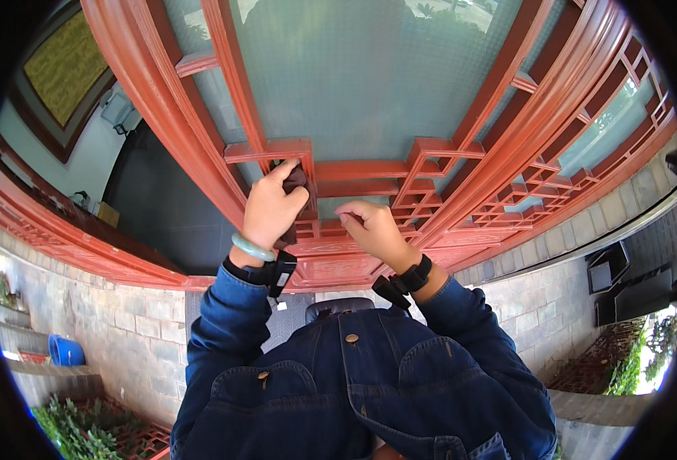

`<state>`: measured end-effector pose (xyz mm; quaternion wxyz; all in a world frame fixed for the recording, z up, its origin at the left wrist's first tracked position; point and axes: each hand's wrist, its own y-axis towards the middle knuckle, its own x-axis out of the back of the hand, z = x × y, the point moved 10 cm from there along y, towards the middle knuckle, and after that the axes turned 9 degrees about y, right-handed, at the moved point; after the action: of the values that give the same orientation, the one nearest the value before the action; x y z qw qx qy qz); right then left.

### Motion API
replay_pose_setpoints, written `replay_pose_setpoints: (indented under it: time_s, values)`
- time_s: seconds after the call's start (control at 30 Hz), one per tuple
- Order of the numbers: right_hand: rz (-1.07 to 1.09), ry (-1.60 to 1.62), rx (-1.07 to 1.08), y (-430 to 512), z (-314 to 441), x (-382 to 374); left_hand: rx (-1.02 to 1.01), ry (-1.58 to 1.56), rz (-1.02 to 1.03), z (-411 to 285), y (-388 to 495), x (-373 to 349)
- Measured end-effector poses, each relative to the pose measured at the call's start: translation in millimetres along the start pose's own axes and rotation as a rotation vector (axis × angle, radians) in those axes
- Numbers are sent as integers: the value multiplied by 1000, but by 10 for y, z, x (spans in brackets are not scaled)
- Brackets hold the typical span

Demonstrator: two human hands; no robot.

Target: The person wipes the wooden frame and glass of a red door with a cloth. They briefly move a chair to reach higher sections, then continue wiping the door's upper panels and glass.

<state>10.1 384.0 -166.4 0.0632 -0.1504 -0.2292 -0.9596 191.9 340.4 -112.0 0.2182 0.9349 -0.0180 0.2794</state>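
A red wooden lattice door or window panel (361, 169) with a large glass pane (361, 86) stands before me. My left hand (273, 204) grips a dark brown cloth (288, 234) and presses it into a corner of the lattice at the pane's lower left. Part of the cloth hangs below the fingers. Just right of it, my right hand (371, 225) is held in front of the lower lattice with its fingers curled in. I see nothing in it, though the palm side is partly hidden. A pale green bangle (253, 248) circles my left wrist.
At the left an open doorway shows a dark tiled floor (166, 201) inside. Stone paving (137, 328) lies outside, with a blue bucket (66, 350) at the left. A dark seat (338, 306) is close by my body. Black furniture (620, 276) stands at the right.
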Motion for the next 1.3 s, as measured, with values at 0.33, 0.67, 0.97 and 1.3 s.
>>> replay_pose_setpoints:
  time_s: [0.33, 0.67, 0.97, 1.3]
  values:
    - [13, -19, 62, 65, 179, 37, -109, -289, -290, -370, -337, 488]
    - [69, 112, -96, 42, 173, 1, 18, -279, 168, -587, -118, -78]
    - [-275, 74, 432, 320, 1133, 605, -449, -40, -55, -1124, -246, 230]
    - [-871, -797, 972, 1493, 3090, 1001, -296, 344, -925, -872, -336, 1265]
